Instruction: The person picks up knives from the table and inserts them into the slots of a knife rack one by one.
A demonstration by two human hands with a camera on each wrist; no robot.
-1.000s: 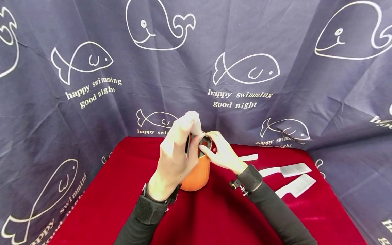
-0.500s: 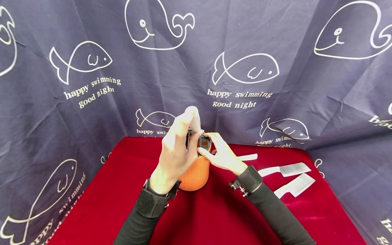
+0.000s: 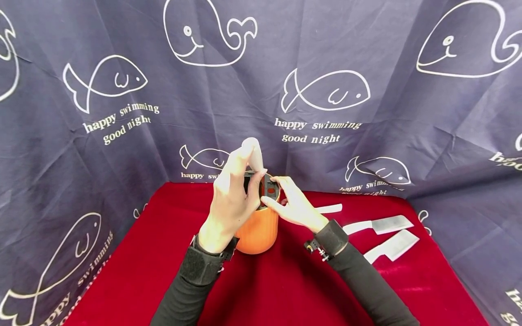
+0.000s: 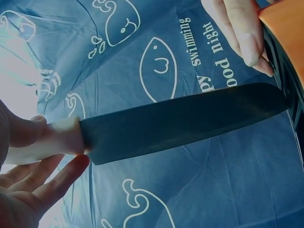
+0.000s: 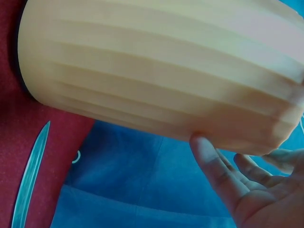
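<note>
My left hand (image 3: 230, 197) grips the white handle (image 3: 255, 156) of a kitchen knife, held point down over an orange knife block (image 3: 258, 233). In the left wrist view the dark knife blade (image 4: 180, 126) stretches to the block, its tip right at the black slotted insert. The block stands upright, with vertical ribbing on its side. My right hand (image 3: 295, 203) holds the block's top rim from the right, thumb near and fingers beyond. In the right wrist view the right thumb (image 5: 213, 166) presses against the ribbed wall.
To the right on the red cloth (image 3: 408, 294) lie two white-handled cleavers, one cleaver (image 3: 391, 224) behind the other cleaver (image 3: 397, 246). Another white handle (image 3: 330, 208) shows past my right hand. A dark blue curtain (image 3: 261, 99) with whale and fish drawings closes off the back.
My left hand has shifted slightly up and left with the knife, showing more of the black insert. The right hand stays on the rim, its thumb a little farther left.
</note>
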